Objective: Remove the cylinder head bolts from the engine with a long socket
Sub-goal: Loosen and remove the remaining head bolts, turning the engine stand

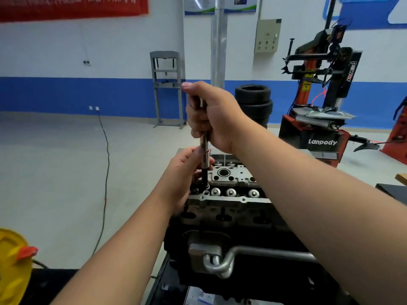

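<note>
Blue-and-white workshop walls [66, 62] are seen behind a pale floor [55, 161], stacked tyres [253, 102] and a red tyre changer [319, 95]. On the engine [229, 194], the long socket [205, 159] is stood upright at the head's left edge; its upper shaft is gripped by the right hand [211, 115], its lower part pinched by the left hand [185, 172]. A yellow container [11, 260] is cut off at the left edge, contents hidden
</note>
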{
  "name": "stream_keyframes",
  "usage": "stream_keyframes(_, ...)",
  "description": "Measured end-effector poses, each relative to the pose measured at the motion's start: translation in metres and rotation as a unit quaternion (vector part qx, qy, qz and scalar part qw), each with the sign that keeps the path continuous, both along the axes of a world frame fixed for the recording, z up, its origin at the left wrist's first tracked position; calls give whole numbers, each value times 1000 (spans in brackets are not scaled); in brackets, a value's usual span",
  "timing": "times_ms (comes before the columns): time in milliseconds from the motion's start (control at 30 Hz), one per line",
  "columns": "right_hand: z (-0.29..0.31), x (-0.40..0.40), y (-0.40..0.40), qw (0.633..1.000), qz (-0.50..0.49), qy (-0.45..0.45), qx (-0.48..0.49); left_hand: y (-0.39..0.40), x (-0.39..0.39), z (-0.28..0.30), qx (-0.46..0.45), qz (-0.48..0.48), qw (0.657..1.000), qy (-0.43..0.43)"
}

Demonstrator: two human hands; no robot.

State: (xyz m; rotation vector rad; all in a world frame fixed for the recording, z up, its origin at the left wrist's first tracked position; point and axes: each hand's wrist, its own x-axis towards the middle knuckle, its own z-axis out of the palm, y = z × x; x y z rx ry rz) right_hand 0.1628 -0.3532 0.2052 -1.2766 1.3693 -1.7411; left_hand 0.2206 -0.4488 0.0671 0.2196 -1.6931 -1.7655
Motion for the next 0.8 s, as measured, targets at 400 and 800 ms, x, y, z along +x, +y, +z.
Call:
stream_keyframes(400,-17,26,-8,978,-194,-24,-69,5,-4,3,-33,72,996,29)
stream_keyframes(800,-10,2,-4,998,-6,-62,-18,2,1,-1,-34,1,999,-11)
